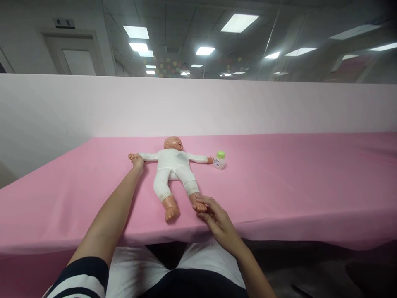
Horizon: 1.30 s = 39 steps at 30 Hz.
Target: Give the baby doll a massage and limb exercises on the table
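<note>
A doll [171,169] in a white suit lies on its back on the pink bench [279,186], head toward the far wall, arms stretched out to both sides, legs pointing at the near edge. The left hand [137,161] reaches far out along the bench and is closed around the doll's wrist at the end of its outstretched arm; the fingers are hidden from this angle, so how tightly they grip cannot be told. The right hand [214,215] lies at the doll's foot nearest the bench's edge, fingers curled loosely and pinching that foot at the toes. The doll's other foot lies bare and free just beside it. A small bottle [219,160] with a green cap stands upright just past the doll's other hand, almost touching it. A pale partition [279,107] rises behind the doll's head.
</note>
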{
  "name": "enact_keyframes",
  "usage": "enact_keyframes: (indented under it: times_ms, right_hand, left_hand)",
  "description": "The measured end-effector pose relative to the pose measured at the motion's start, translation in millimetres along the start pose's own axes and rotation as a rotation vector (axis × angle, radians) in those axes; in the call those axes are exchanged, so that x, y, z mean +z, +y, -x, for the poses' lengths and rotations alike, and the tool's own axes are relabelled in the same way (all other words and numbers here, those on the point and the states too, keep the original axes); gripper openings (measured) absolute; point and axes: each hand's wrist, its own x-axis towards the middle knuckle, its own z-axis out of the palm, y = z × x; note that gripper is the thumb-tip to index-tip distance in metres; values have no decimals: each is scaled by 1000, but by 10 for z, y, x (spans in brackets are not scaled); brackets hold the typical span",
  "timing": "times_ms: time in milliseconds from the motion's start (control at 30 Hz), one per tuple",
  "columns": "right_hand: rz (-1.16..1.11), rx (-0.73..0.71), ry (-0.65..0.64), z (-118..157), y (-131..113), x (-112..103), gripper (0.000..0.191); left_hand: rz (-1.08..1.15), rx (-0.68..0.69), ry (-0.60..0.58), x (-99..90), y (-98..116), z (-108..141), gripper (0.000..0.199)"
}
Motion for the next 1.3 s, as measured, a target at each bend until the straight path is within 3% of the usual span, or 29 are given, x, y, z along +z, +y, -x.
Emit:
enact_keyframes:
  times_ms: [100,200,333,500,567,667,800,967,1133,1300]
  right_hand:
    - [-27,-16,-1,-21,2,-4,34]
    - [-92,-45,30,-128,-59,-11,33]
    - [-158,-47,80,-421,-210,4,34]
    - [-230,17,31,-861,-316,105,30]
    - [-245,37,24,-985,-306,158,28]
    - [-241,42,37,-1077,-271,220,27]
    - [-212,29,62,-1048,-237,250,29]
    - [-205,16,104,-875,-290,176,31]
    - [-153,20,142,-587,-310,78,31]
    - [-134,53,139,-242,-52,87,31]
  left_hand:
    - [94,-40,124,12,9,46,44]
    - [198,128,199,60,123,181,42]
    - [177,562,69,134,351,440,35]
    - [-172,1035,-173,124,453,614,33]
    - [-305,1138,-211,99,429,609,35]
    - [-380,1171,-188,68,392,576,37]
    - [-340,1098,-172,73,392,586,35]
    - [-77,797,-56,116,407,614,34]
    - [228,390,177,132,399,489,28]
    - [456,-50,312,108,306,308,29]
